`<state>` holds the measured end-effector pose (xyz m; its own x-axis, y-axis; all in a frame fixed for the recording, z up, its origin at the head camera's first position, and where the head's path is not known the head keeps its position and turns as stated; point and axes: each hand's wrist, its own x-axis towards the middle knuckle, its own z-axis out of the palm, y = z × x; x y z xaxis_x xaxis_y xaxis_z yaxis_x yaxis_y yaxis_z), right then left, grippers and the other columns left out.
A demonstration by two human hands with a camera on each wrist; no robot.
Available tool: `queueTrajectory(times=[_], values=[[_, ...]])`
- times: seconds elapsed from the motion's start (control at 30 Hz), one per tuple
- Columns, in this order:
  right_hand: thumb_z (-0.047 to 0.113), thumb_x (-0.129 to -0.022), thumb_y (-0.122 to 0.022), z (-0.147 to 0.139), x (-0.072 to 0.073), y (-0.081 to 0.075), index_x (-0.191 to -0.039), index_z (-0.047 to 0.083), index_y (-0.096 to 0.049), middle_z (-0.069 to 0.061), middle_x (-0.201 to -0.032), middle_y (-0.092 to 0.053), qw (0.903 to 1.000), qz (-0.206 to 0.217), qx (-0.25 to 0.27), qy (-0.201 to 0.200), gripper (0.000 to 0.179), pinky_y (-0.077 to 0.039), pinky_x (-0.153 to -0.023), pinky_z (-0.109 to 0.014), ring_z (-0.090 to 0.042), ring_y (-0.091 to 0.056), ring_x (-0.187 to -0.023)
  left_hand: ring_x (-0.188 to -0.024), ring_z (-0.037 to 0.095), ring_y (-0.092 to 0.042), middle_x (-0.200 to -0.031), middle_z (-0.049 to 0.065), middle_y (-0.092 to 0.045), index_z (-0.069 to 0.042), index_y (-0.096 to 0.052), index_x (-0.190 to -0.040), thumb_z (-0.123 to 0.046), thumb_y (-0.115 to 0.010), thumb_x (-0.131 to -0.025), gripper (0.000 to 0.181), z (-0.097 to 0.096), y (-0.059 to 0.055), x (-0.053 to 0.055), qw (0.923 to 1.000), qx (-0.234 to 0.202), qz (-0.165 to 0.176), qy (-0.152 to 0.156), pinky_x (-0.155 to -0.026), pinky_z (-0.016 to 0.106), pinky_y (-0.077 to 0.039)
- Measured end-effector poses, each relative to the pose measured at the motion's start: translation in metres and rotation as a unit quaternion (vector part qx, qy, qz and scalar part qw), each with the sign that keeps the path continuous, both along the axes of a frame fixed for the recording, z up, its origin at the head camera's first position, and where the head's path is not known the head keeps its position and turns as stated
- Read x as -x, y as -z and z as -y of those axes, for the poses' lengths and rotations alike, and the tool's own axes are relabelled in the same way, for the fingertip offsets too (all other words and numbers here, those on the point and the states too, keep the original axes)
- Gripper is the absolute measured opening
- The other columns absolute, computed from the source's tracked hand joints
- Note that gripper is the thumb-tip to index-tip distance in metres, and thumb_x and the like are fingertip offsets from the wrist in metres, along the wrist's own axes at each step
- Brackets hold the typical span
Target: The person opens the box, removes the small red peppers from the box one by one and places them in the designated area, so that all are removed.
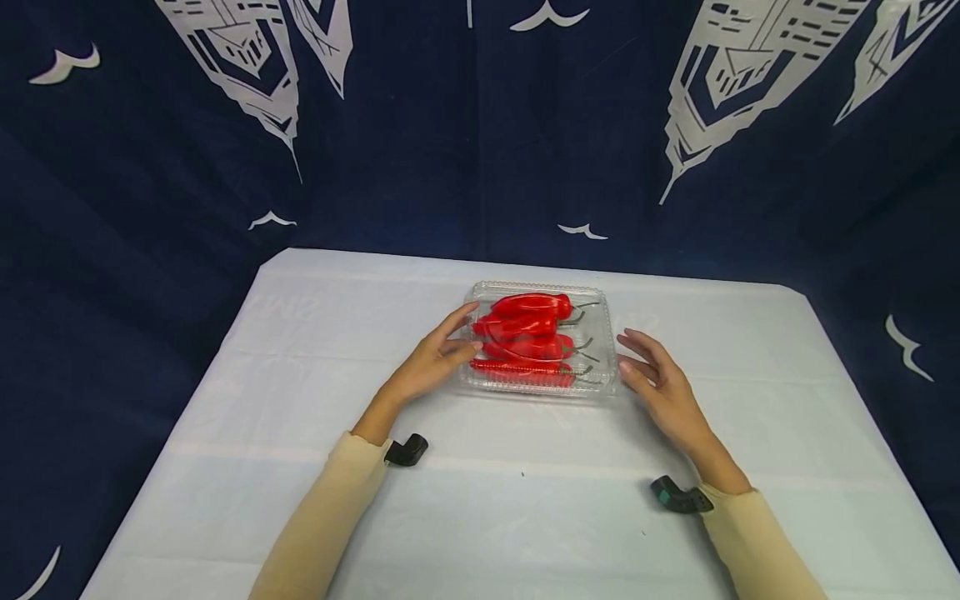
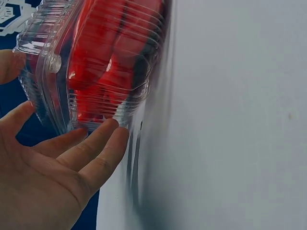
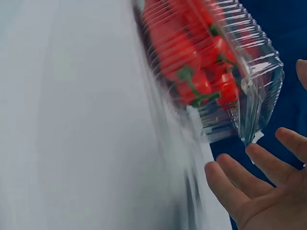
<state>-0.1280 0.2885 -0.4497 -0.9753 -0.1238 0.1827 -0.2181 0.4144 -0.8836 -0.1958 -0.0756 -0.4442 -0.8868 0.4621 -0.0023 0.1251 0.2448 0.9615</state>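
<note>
A clear plastic clamshell box [image 1: 607, 373] lies flat on the white table, its lid down. Several red chili peppers [image 1: 525, 325] with green stems are inside it, the stems pointing right. At the box's left end is my left hand [image 1: 423, 367], thumb and fingers spread and fairly straight, the fingertips touching or almost touching the plastic in the left wrist view. My right hand [image 1: 667, 396] is beside the right end, fingers loosely extended. In the right wrist view, a small gap shows between most of its fingertips and the box [image 3: 264, 72].
The white-covered table [image 1: 480, 517] reaches around the box on all sides. Behind it hangs a dark blue cloth [image 1: 480, 167] with white building and bird prints. Black wrist devices [image 1: 407, 451] sit at both beige sleeves [image 1: 322, 517].
</note>
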Motion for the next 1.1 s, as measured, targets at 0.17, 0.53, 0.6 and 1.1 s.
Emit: queueTrajectory(times=[0.17,0.53,0.6,1.1], values=[[0.014,-0.102,-0.057,0.004,0.002,-0.001,-0.154,0.006,-0.034,-0.023,-0.153,-0.041,0.9945,0.05,0.091,-0.008,0.057,-0.048,-0.092,-0.011,0.006,-0.057,-0.116,-0.132,0.034,-0.055,-0.162,0.013,-0.03,-0.033,-0.031,-0.157,-0.024,-0.062,-0.099,0.066,0.0,0.0,0.0,1.0,-0.004,0.001,0.0,-0.11,0.058,-0.04],[0.008,-0.098,-0.062,0.012,0.006,0.0,-0.153,0.004,-0.028,0.006,-0.138,-0.048,0.968,0.122,0.219,-0.003,0.064,-0.051,-0.09,-0.014,-0.004,-0.061,-0.116,-0.134,0.04,-0.052,-0.163,0.021,-0.025,-0.022,-0.027,-0.159,-0.013,-0.06,-0.099,0.069,0.001,0.001,0.003,0.9999,-0.009,0.014,0.002,-0.11,0.059,-0.04],[0.005,-0.098,-0.061,0.013,0.007,0.0,-0.151,0.002,-0.029,0.005,-0.137,-0.048,0.9618,0.129,0.241,-0.007,0.062,-0.052,-0.09,-0.015,-0.004,-0.062,-0.115,-0.134,0.039,-0.052,-0.163,0.02,-0.026,-0.023,-0.028,-0.159,-0.015,-0.061,-0.099,0.069,0.001,0.001,0.003,0.9999,-0.011,0.012,0.003,-0.109,0.059,-0.041],[-0.006,-0.094,-0.06,0.006,0.007,0.01,-0.137,0.005,-0.038,-0.001,-0.138,-0.048,0.9384,0.152,0.306,-0.054,0.05,-0.05,-0.096,-0.018,-0.008,-0.059,-0.121,-0.127,0.03,-0.058,-0.159,0.01,-0.036,-0.043,-0.037,-0.151,-0.023,-0.066,-0.097,0.065,0.001,0.004,0.003,0.9999,-0.013,0.005,-0.005,-0.106,0.053,-0.046]])
